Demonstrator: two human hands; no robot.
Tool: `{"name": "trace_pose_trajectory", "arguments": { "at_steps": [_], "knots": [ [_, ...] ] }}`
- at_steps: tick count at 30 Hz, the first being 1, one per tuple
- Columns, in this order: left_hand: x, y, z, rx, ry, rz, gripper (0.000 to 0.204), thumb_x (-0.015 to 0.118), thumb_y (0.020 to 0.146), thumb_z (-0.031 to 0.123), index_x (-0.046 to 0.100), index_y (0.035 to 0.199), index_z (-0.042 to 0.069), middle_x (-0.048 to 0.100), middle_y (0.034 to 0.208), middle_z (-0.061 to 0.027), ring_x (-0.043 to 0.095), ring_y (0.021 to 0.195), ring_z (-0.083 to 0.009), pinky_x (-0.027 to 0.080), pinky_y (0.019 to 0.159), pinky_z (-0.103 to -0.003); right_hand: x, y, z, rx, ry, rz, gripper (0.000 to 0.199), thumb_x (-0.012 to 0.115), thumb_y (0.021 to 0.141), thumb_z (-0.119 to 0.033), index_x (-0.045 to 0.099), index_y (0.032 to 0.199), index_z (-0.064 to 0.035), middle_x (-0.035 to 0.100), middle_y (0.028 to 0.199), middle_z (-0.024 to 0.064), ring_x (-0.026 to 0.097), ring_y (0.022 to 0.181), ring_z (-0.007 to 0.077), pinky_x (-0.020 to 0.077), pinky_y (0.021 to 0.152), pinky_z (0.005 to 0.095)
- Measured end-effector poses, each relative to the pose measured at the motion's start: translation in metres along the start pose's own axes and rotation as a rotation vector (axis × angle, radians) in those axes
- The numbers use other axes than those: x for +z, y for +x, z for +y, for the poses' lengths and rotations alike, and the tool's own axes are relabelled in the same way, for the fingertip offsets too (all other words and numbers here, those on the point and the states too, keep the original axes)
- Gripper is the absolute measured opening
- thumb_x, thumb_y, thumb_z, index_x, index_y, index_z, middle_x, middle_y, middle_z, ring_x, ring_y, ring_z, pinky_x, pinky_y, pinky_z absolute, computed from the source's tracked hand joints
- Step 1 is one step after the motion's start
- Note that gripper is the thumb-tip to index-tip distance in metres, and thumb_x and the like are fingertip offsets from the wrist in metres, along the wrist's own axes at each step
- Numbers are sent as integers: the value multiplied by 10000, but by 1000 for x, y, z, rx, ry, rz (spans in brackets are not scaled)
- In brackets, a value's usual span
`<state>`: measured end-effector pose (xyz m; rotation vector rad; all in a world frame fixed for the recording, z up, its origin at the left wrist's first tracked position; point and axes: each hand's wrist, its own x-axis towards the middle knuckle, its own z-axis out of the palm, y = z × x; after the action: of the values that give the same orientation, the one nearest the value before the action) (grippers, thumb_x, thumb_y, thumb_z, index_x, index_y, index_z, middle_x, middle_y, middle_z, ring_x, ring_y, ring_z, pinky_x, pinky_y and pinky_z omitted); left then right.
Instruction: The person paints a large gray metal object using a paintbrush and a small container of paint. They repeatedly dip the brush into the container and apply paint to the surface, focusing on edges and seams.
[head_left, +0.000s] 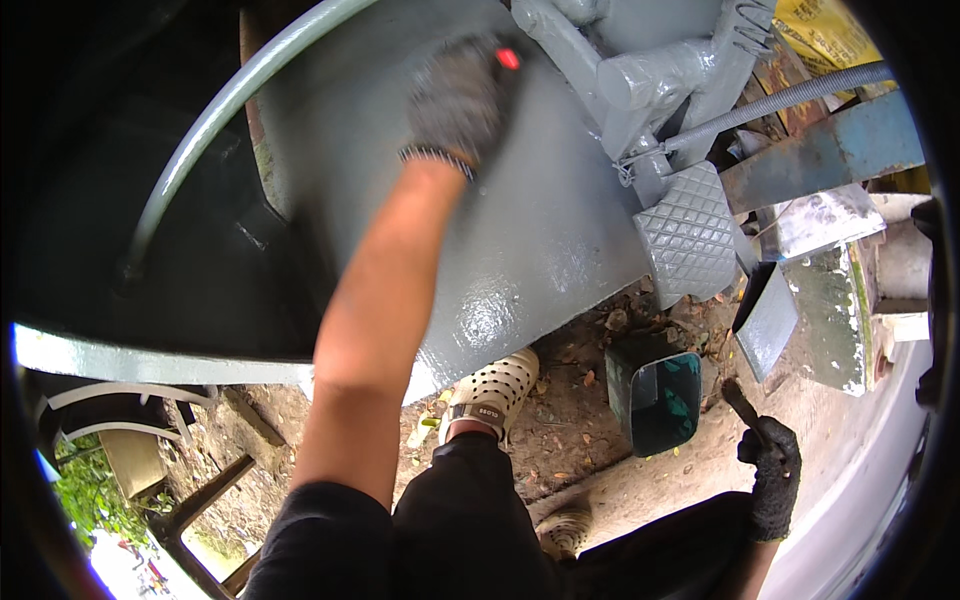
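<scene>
My left hand (460,100), in a dark knit glove, reaches over a grey glossy metal panel (540,230). Motion smears its fingers, and a small bright red spot (508,58) shows at their edge; what it belongs to I cannot make out. Low on the right, my right hand (775,475), also gloved, is closed around a short dark stick-like tool (740,402) that points up and to the left. A dark green open container (620,410) stands on the ground between that hand and the panel. Grey pedal-like plate (690,235) with a diamond pattern adjoins the panel's right side.
A curved grey tube (205,125) arches over a dark opening on the left. Grey brackets (640,85), a corrugated hose (790,100) and a rusty blue bar (830,150) crowd the upper right. My cream clog (500,390) rests on leaf-strewn dirt beneath the panel's edge.
</scene>
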<state>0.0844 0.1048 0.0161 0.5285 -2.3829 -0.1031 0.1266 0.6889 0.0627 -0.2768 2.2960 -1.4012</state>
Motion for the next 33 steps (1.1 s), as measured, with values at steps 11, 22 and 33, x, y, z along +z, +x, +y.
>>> {"name": "trace_pose_trajectory", "arguments": {
  "at_steps": [11, 22, 33],
  "knots": [
    [-159, -157, 127, 305, -538, -463, 376, 778, 895, 204, 707, 1248, 96, 728, 1201, -140, 757, 923, -303, 640, 742, -395, -3, -2, 2, -53, 169, 8, 336, 548, 968, -18, 652, 1286, 3, 642, 955, 65, 577, 838, 160, 507, 795, 327],
    [-191, -168, 129, 175, -645, -582, 472, 803, 908, 319, 707, 1325, 120, 752, 1098, -117, 741, 1012, -326, 607, 896, -451, -2, 16, -22, -97, 32, -220, 264, 614, 1039, -69, 682, 1284, 0, 700, 1018, 82, 644, 903, 182, 536, 837, 329],
    [-243, -156, 127, -322, -684, -587, 352, 842, 881, 14, 758, 1220, -33, 794, 1170, -145, 753, 1035, -166, 615, 897, -292, 12, 24, 12, -68, 119, -484, 372, 615, 992, 60, 681, 1353, -3, 733, 1301, 102, 685, 1190, 191, 553, 973, 354]
  ]
}}
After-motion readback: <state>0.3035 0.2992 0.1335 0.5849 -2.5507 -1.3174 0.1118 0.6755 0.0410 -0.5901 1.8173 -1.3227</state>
